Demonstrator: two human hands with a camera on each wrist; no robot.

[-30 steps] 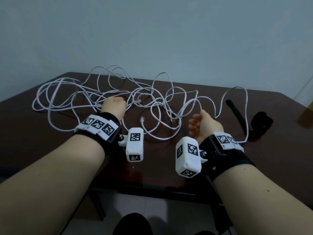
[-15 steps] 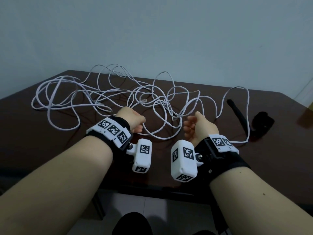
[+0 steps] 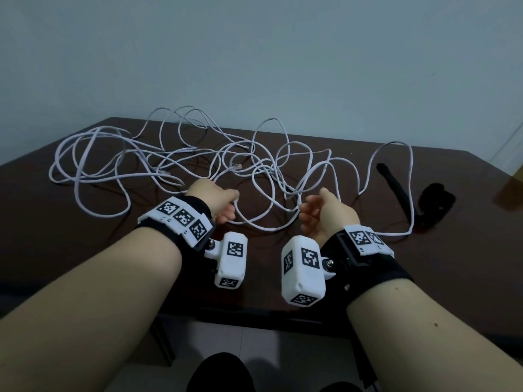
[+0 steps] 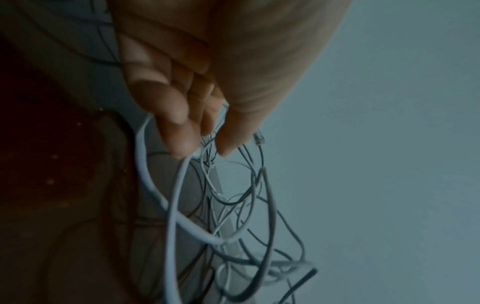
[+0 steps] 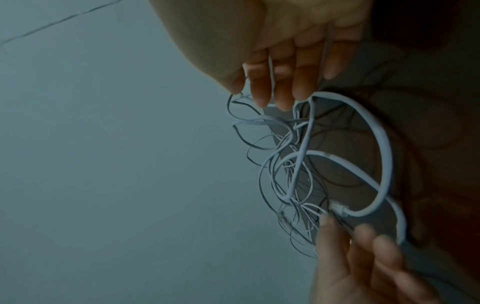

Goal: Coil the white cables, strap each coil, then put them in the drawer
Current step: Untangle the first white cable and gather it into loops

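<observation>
White cables lie in a loose tangle (image 3: 411, 165) across the dark brown table (image 3: 56, 250). My left hand (image 3: 233, 203) pinches one cable's plug end between thumb and fingers (image 4: 179, 144); the same plug (image 5: 337, 207) shows in the right wrist view. From it a loop of cable (image 3: 266, 230) sags on the table and runs to my right hand (image 3: 307, 213). That hand's fingers (image 5: 298, 82) are loosely curled, with the cable (image 5: 387, 148) passing between them. Both hands are near the table's front edge. No drawer is in view.
A long black strap (image 3: 396, 190) and a rolled black strap (image 3: 435, 205) lie at the right of the table. A second loose plug (image 3: 236, 166) rests in the tangle. A plain wall stands behind the table, and floor shows below its front edge.
My left hand has drawn back from the tangle toward the front edge, bringing the plug end with it. My right hand has closed in on the cable beside it.
</observation>
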